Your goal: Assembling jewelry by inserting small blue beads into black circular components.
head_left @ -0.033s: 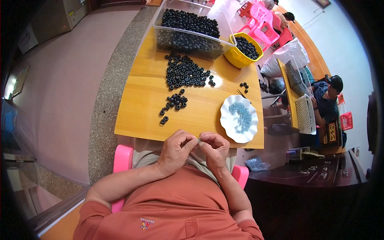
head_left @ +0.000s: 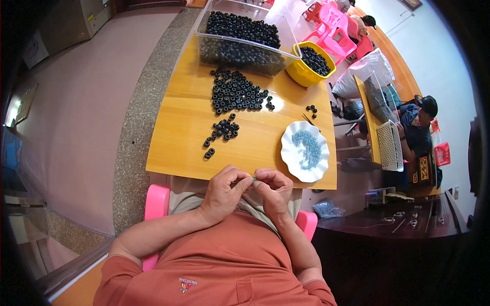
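Observation:
My left hand (head_left: 227, 191) and my right hand (head_left: 274, 191) meet fingertip to fingertip over my lap, just off the table's near edge. Both are closed in a pinch around something tiny and greyish, too small to make out. Right of them, a white scalloped plate (head_left: 289, 166) holds a spread of small clear-blue beads (head_left: 309, 148). Beyond my left hand lies a little group of black ring-like parts with holes (head_left: 224, 129). A larger patch of the same black parts (head_left: 235, 92) covers the table farther back.
At the table's (head_left: 178, 132) far end stand a clear bin (head_left: 204, 56) and a yellow tub (head_left: 301, 76), both full of black parts. Dark tweezers (head_left: 308, 120) lie behind the plate, near a few loose parts (head_left: 312, 110). Another person (head_left: 416, 127) sits at a table to the right.

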Available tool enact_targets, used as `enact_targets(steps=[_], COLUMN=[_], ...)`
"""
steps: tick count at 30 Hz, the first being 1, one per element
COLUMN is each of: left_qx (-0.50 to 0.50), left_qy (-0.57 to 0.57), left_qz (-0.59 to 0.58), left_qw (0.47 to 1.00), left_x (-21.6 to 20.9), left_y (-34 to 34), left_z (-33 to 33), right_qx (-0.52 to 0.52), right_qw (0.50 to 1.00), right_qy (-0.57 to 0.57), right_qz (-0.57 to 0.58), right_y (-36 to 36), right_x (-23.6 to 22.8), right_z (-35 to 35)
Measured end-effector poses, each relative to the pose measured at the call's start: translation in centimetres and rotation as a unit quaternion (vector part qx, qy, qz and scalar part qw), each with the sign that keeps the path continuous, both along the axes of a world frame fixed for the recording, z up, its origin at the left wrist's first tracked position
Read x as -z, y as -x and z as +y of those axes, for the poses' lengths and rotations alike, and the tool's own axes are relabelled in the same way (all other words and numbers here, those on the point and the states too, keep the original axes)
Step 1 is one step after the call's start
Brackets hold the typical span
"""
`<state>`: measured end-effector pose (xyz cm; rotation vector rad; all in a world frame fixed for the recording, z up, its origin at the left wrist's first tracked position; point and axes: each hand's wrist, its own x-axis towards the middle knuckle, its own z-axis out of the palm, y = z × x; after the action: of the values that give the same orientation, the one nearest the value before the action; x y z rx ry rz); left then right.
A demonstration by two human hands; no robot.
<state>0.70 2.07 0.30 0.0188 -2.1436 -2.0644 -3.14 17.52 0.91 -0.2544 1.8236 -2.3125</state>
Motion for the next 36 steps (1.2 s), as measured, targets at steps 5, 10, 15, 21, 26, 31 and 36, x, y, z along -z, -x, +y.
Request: enact_targets(steps=[5, 10, 15, 21, 26, 31, 36], left_qx=[0.033, 0.036, 0.024, 0.053, 0.138, 0.184, 0.206], left_qy=[-0.122, -0.115, -0.049, -0.035, -0.181, -0.208, -0.169], left_qz=[-0.075, -0.063, -0.030, -0.035, -0.159, -0.175, -0.161], left_qw=[0.989, 0.991, 0.998, 0.997, 0.961, 0.945, 0.950], left_x=[0.1, 0.1, -0.7, 0.2, 0.6, 0.7, 1.0], left_y=[0.0, 0.0, 0.0, 0.2, 0.4, 0.4, 0.4], left_z=[0.1, -0.1, -0.3, -0.6, -0.9, -1.1, -1.2], right_qx=[-0.002, -0.015, -0.041, -0.036, -0.040, -0.058, -0.080], right_qw=[1.000, 0.999, 0.999, 0.950, 0.823, 0.790, 0.782], right_qy=[0.008, -0.026, -0.019, -0.179, -0.330, -0.368, -0.371], right_qz=[0.023, 0.026, 0.009, 0.253, 0.461, 0.488, 0.495], right_y=[0.2, 0.3, 0.7, 1.4, 1.6, 1.4, 1.4], right_x=[0.3, 0.4, 0.3, 0.0, -2.3, -2.7, -3.0], right_z=[-0.1, 0.3, 0.6, 0.6, 0.3, 0.6, 0.8])
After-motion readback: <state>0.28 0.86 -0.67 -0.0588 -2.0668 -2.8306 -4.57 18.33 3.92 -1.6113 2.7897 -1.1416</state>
